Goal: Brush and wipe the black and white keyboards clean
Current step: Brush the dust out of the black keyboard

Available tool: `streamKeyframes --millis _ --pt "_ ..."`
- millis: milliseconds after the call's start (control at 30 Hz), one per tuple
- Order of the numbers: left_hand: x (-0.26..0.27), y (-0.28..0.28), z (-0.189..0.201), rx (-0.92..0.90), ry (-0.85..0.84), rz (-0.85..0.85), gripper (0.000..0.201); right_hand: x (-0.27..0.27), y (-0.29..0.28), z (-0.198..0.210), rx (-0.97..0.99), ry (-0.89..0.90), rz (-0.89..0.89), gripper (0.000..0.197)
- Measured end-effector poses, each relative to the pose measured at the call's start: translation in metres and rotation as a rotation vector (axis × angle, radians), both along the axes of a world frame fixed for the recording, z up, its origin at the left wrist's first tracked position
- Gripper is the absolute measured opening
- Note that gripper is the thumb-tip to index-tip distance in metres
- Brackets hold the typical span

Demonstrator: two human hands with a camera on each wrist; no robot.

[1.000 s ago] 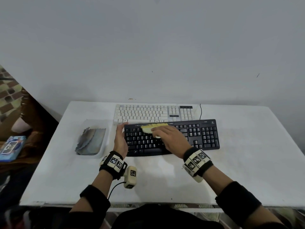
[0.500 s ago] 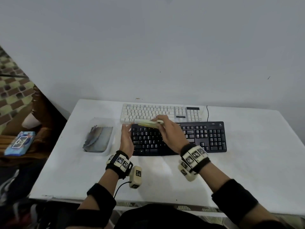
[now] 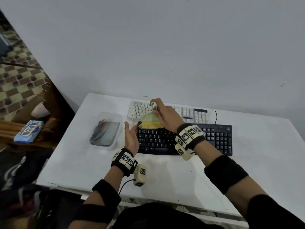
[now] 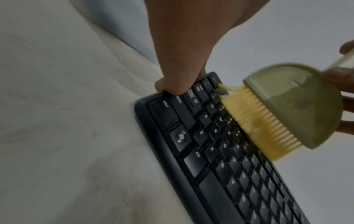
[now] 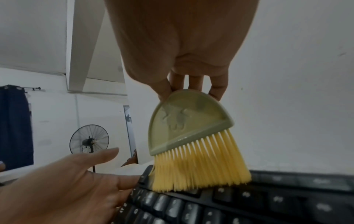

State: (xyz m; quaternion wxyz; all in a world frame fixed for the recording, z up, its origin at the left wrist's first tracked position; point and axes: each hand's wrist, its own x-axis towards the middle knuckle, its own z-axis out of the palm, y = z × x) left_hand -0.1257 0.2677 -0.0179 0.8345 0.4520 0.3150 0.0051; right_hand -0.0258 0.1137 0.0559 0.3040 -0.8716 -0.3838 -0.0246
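Stage: brushing of the black keyboard (image 3: pixel 184 139), at its far-left corner; judged early in the task.
Right hand (image 3: pixel 165 115): pinches the brush (image 3: pixel 151 122) by the handle just above its green head, fingers curled round the grip; brush held nearly upright.
Brush contact: yellow bristles (image 5: pixel 201 163) touching the top key rows at the keyboard's left end; bristle tips splayed against the keys in the left wrist view.
Left hand (image 3: pixel 131 138): fingers mostly straight, thumb spread; pressed against the left edge of the black keyboard, fingertips on the frame beside the edge keys, steadying it; nothing gripped.
Black keyboard position: on the table (image 3: pixel 264 162), near side, directly in front of the white keyboard (image 3: pixel 166 111); the two lying close, touching or not cannot be told.
White keyboard position: far side of the table, partly hidden behind the right hand; no tool on it.
Cloth (image 3: pixel 104 133): lying folded in the clear tray (image 3: pixel 118 138) just left of the black keyboard; not in either hand.
Done: cannot be confirmed; no visible difference between brushed and unbrushed keys.
Left, as judged: remaining rows of the black keyboard, brushing of the white keyboard, wiping of both with the cloth.
Wiping: not yet begun, going by the cloth in the tray.
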Motion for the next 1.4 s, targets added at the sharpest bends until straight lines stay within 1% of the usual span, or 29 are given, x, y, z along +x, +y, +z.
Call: streamKeyframes --millis 100,167,267,333,433,567,667,733,800,900,967,1067,1167,1267,1333,1400 --pt "0.002 -0.001 -0.002 0.002 -0.005 -0.004 0.086 0.005 -0.015 0.003 -0.021 0.01 0.012 0.033" --pt "0.003 -0.001 -0.005 -0.008 -0.013 -0.003 0.085 0.006 -0.013 0.005 0.036 0.039 0.017 0.031" --pt "0.004 -0.001 -0.007 -0.028 -0.025 -0.002 0.085 0.002 0.004 0.007 0.161 0.098 0.011 0.029" --pt "0.004 0.0 -0.008 -0.034 -0.025 -0.006 0.087 0.0 0.015 0.005 0.192 0.111 0.011 0.027" --pt "0.005 0.001 -0.011 -0.044 -0.015 0.005 0.087 0.001 0.013 0.002 0.105 0.048 0.017 0.027" --pt "0.007 0.001 -0.015 -0.031 -0.029 0.012 0.084 0.014 -0.011 0.006 0.001 0.007 -0.001 0.029" --pt "0.006 0.0 -0.018 -0.01 -0.027 0.03 0.078 0.018 -0.015 0.013 0.063 0.037 -0.019 0.029" --pt "0.006 0.0 -0.017 0.015 -0.05 0.028 0.073 0.014 -0.006 0.015 0.135 0.062 -0.004 0.028" --pt "0.005 0.0 -0.016 -0.002 -0.069 0.042 0.071 0.009 0.006 0.015 0.159 0.072 0.02 0.026" --pt "0.005 0.0 -0.015 -0.011 -0.099 0.035 0.072 0.008 0.007 0.009 0.098 0.042 0.051 0.026" --pt "0.004 0.0 -0.014 0.034 -0.107 0.011 0.075 0.012 -0.007 0.006 0.054 0.045 0.047 0.027" --pt "0.003 0.002 -0.019 0.052 -0.132 -0.036 0.076 0.017 -0.033 0.005 0.029 0.046 0.002 0.028" --pt "0.003 -0.001 -0.013 0.071 -0.123 -0.022 0.071 0.016 -0.042 0.011 0.087 0.045 -0.037 0.027" --pt "0.001 -0.002 -0.011 0.068 -0.116 -0.012 0.064 0.01 -0.039 0.014 0.155 0.091 -0.023 0.026" --pt "0.002 -0.002 -0.013 0.065 -0.129 -0.016 0.061 0.007 -0.044 0.009 0.097 0.073 0.001 0.026" --pt "0.005 -0.003 -0.014 0.082 -0.149 -0.021 0.056 0.009 -0.06 0.002 0.02 0.032 -0.026 0.026"
